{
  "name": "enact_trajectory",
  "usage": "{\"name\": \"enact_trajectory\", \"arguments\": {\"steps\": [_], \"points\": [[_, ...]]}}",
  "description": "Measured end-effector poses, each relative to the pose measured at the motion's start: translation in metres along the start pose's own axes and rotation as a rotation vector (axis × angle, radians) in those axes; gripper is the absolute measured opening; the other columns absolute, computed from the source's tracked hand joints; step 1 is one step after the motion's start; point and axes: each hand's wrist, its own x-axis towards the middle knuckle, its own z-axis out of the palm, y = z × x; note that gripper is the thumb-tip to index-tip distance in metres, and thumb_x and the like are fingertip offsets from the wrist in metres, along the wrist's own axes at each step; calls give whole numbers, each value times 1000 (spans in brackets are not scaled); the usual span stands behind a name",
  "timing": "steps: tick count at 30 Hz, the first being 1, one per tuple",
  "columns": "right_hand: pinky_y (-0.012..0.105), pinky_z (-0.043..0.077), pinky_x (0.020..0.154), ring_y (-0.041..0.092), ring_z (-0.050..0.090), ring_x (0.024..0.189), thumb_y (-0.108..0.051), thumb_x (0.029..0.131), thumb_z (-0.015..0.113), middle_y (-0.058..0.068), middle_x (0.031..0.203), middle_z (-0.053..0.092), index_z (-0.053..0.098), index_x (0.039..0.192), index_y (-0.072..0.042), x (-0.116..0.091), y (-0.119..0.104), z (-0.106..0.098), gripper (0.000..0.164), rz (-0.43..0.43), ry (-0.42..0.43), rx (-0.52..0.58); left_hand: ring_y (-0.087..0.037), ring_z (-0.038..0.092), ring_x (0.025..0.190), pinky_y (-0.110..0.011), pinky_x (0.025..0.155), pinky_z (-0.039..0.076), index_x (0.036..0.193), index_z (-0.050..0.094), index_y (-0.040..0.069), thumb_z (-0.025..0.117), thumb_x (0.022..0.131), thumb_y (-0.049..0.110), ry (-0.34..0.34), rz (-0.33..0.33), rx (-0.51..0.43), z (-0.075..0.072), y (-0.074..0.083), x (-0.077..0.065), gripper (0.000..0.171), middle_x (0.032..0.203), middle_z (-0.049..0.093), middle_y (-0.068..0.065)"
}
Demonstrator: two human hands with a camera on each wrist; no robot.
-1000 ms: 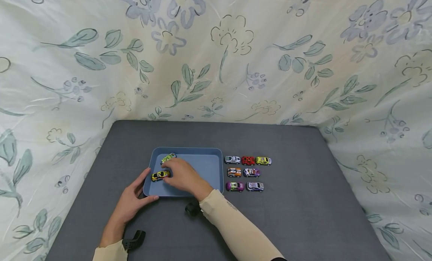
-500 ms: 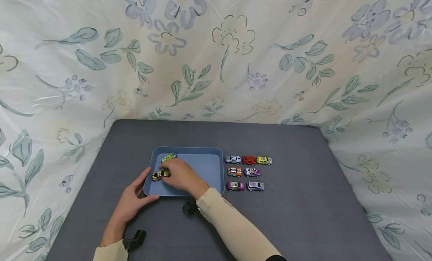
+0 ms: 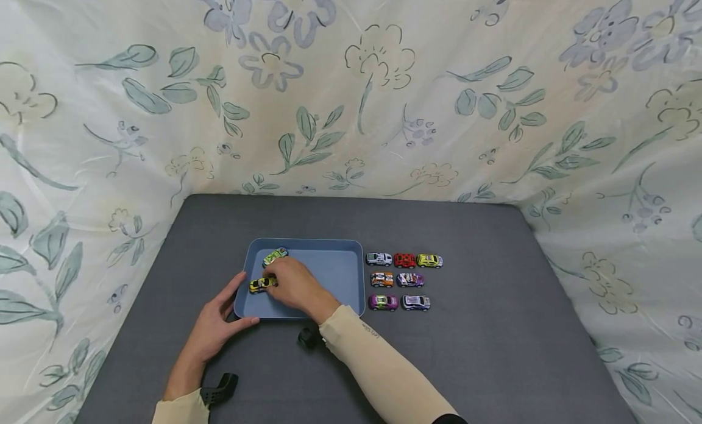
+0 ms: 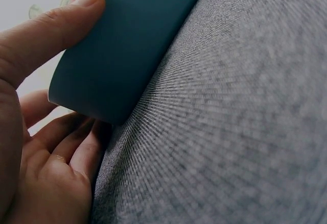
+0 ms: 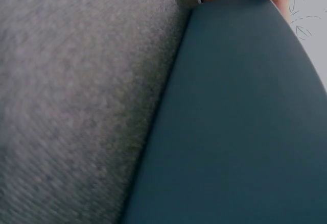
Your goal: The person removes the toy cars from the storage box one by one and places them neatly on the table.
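Note:
In the head view, a blue rectangular tray point(image 3: 331, 278) sits left of centre. My left hand point(image 3: 211, 329) holds its near left corner, thumb at the front rim and fingers along the left side. Inside the tray, my right hand point(image 3: 296, 285) pinches a yellow and black toy car point(image 3: 260, 285) near the left wall. Behind it stands a green toy car point(image 3: 275, 255), set at an angle and partly covered by the right hand. The left wrist view shows the thumb point(image 4: 87, 4) on the tray wall point(image 4: 122, 50). From the right wrist, the tray's outer wall point(image 5: 230, 117) hides the right hand.
Right of the tray, several toy cars stand in three rows: white point(image 3: 378, 259), red point(image 3: 404, 261) and yellow point(image 3: 429, 261) at the back, orange point(image 3: 381, 279) and purple-white point(image 3: 410, 280) in the middle, purple point(image 3: 382, 302) and silver point(image 3: 415, 303) in front. A floral curtain point(image 3: 378, 144) borders the grey table point(image 3: 493, 326).
The yellow and black car has shifted slightly right, with the right hand still on it. My left hand keeps its place at the tray corner.

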Motion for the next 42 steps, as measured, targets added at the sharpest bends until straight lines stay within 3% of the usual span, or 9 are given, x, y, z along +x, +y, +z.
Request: {"name": "enact_trajectory", "arguments": {"steps": [16,42], "points": [[28,51,104,12,65,114,-15,99,79,-1,121,73,81,123,-14,-16,6,-15,24,52,42,27,-48,27,158,0,104,28,172,35,15,93,89,15,2,-14,-13,1,-1,0,101,175,28,-22],[32,56,95,16,64,112,-14,100,77,-1,121,70,80,124,-14,-46,28,-46,24,95,109,56,-49,25,159,1,103,26,172,35,13,94,88,19,-5,-27,13,-1,3,2,103,174,27,-24]]}}
